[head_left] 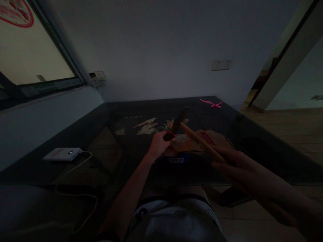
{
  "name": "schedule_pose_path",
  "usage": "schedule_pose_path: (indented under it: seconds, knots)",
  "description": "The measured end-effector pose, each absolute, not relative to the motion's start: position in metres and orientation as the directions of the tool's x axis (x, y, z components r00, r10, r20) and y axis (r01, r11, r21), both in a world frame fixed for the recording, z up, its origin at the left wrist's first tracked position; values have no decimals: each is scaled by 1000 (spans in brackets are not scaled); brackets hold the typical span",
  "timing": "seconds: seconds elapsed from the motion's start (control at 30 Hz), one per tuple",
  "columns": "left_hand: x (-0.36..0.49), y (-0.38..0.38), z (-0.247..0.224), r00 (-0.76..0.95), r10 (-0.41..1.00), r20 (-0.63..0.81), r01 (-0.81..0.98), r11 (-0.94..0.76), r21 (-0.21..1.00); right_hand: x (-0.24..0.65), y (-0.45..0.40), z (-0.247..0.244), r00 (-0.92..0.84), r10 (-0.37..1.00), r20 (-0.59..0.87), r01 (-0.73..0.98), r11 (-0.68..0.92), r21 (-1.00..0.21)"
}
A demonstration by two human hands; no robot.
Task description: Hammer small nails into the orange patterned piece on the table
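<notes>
One wooden stick [198, 138] slants forward from the closed right hand [236, 164] to a dark, blade-like tool [178, 121] gripped in the left hand's [160, 144] curled fingers; whether they touch, I cannot tell. Beneath the stick, torn cardboard [219, 138] lies on the dark tabletop [116, 112].

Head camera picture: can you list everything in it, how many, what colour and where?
Table: one, black, middle
Bird picture: one, mostly pale, tabletop
Knife-like tool: one, dark, centre
Stick: one, tan, centre right
Cardboard piece: one, brown, below stick
Labelled thing: one, blue, front middle
Device: one, white, left
Cable: one, white, from device
Strip: one, pink, table's far right
Sockets: several, white, walls
Window: one, dark frame, left
Walls: several, grey, behind
Floor: one, brown, right
Dark shape: one, black, lower right
Clothes: count unclear, pale, bottom
Left grip: one, bare, on knife-like tool
Right grip: one, bare, on stick
</notes>
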State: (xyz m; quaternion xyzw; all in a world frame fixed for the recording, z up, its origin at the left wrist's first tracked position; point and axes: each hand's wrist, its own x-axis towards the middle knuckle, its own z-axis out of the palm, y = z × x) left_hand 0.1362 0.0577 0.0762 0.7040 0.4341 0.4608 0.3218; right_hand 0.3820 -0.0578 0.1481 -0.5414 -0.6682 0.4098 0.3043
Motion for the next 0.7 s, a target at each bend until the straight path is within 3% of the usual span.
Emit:
schedule_pose_path:
  seconds: [0.4, 0.57, 0.7]
  knots:
    - [137, 58, 75, 183, 904, 387, 352, -428, 833, 378, -59, 154, -200, 979, -27, 453, 68, -889]
    - [136, 58, 74, 180, 905, 386, 380, -426, 821, 377, -63, 154, -210, 974, -88, 482, 25, -876]
    - [137, 58, 74, 186, 910, 370, 363, -414, 835, 370, -72, 168, -169, 986, -12, 482, 72, -873]
